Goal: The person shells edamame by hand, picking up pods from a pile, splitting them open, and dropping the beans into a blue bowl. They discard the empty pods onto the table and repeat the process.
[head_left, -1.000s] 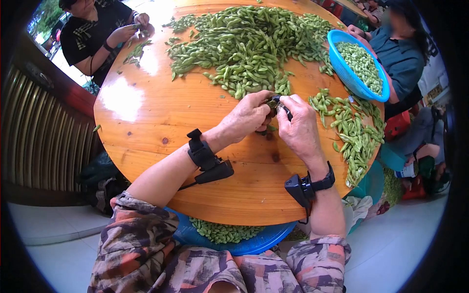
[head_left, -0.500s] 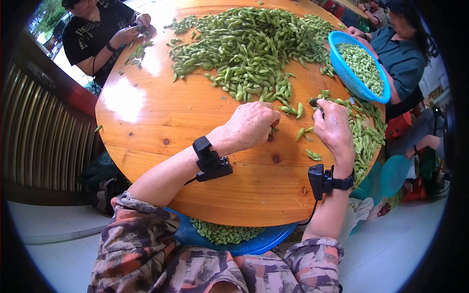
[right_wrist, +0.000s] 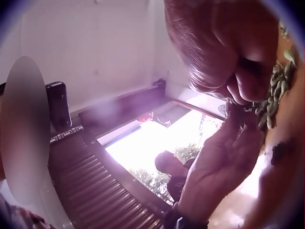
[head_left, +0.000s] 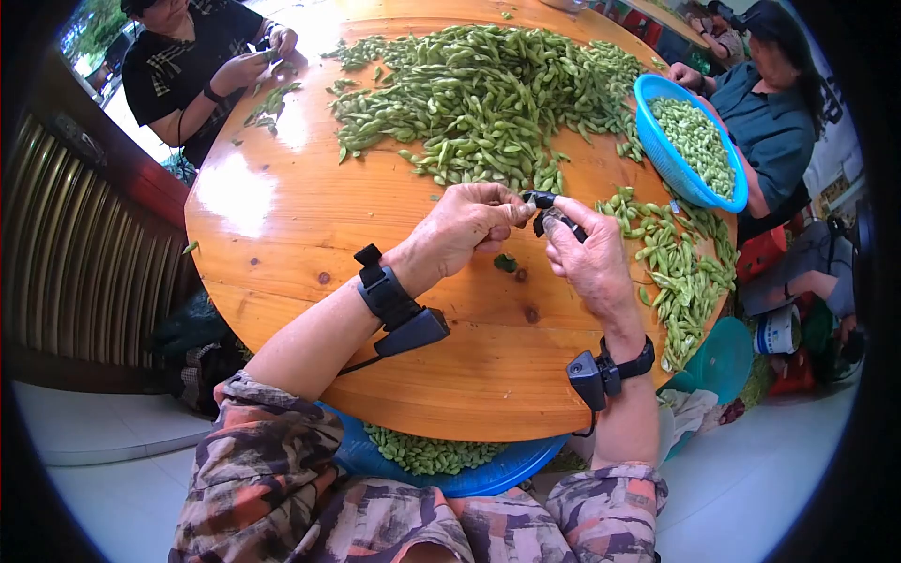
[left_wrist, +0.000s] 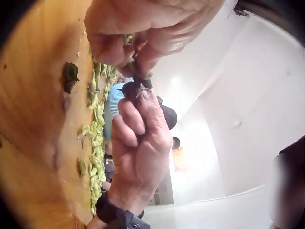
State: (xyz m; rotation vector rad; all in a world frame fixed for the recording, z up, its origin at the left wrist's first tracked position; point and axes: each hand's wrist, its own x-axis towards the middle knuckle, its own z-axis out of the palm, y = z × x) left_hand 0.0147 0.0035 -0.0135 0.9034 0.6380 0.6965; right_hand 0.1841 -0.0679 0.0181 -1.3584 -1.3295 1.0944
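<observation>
Over the table, my left hand [head_left: 465,233] has its thumb and fingers pinched together. A bit of green pod [left_wrist: 128,39] shows between those fingers in the left wrist view. My right hand [head_left: 593,258] meets it fingertip to fingertip, curled round a small black tool [head_left: 563,225] whose exact kind I cannot tell. Black also covers the tip of the right index finger. A dark green leaf scrap [head_left: 505,263] lies on the wood just below the hands. Beyond them spreads a big heap of green soybean pods [head_left: 469,103]; a smaller pile of pods [head_left: 680,272] lies to the right.
A blue basket [head_left: 690,192] of pods stands at the table's right edge. Another blue basin [head_left: 526,469] with pods sits under the near edge. One person [head_left: 169,75] works at the far left, another [head_left: 765,122] sits behind the basket.
My hands were together, then the right one moved off toward the right-hand pile, and now it is back against the left. Loose pods between heap and pile are gone; the leaf scrap now shows.
</observation>
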